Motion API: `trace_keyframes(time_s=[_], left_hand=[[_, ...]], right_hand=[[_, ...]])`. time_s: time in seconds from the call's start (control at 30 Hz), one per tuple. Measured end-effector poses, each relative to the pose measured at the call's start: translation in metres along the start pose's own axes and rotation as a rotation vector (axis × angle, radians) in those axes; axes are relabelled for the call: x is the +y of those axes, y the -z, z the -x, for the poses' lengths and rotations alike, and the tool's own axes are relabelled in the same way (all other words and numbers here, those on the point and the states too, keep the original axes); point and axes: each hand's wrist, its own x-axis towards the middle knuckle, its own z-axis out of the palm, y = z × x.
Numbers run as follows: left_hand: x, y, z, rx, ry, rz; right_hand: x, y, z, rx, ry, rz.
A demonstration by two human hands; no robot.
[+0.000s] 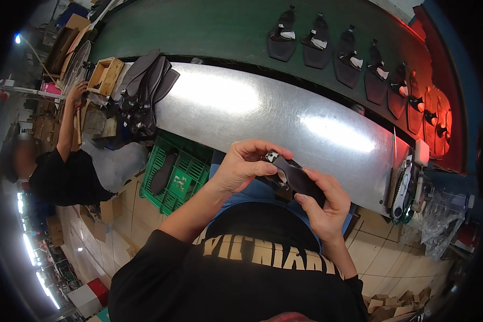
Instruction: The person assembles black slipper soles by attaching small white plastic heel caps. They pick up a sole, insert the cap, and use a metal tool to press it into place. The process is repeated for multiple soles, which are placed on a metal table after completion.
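Between both hands, just off the metal table's near edge, is a dark shoe sole [300, 182] with a shiny heel-like piece at one end. My left hand [252, 165] pinches the end with the shiny piece between thumb and fingers. My right hand [326, 203] grips the opposite end, thumb on the near side. Fingers hide parts of the sole, so how the shiny piece joins it I cannot tell. A pile of dark soles with shiny heels [145, 86] lies on the table's left end.
Several dark sandals stand in a row on the green conveyor belt [198, 27], the far-right ones under red light. A box cutter [402, 188] lies at the right end of the metal table [284, 115]. A green crate [158, 198] sits below left. A co-worker [70, 174] reaches near a wooden box [106, 75].
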Motion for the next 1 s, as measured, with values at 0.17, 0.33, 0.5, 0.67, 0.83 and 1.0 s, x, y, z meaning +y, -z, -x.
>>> trace_keyframes(time_s=[0.17,0.33,0.5,0.67,0.83,1.0], left_hand=[[-0.002,0.002,0.001,0.009,0.017,0.006],[-0.004,0.004,0.001,0.005,0.013,0.005],[-0.002,0.004,0.002,0.004,0.016,-0.027],[0.001,0.0,0.003,0.032,0.007,-0.09],[0.0,-0.001,0.003,0.014,-0.073,-0.185],[0.001,-0.003,0.004,-0.035,-0.13,-0.226]], right_hand=[[0.0,0.0,-0.001,-0.008,0.003,0.004],[0.0,0.001,-0.001,-0.02,0.019,0.015],[-0.002,0.001,-0.002,-0.033,0.012,0.017],[-0.008,0.004,-0.004,-0.05,-0.007,0.067],[-0.012,0.005,-0.008,-0.056,0.041,0.139],[-0.014,0.007,-0.013,-0.069,0.114,0.188]])
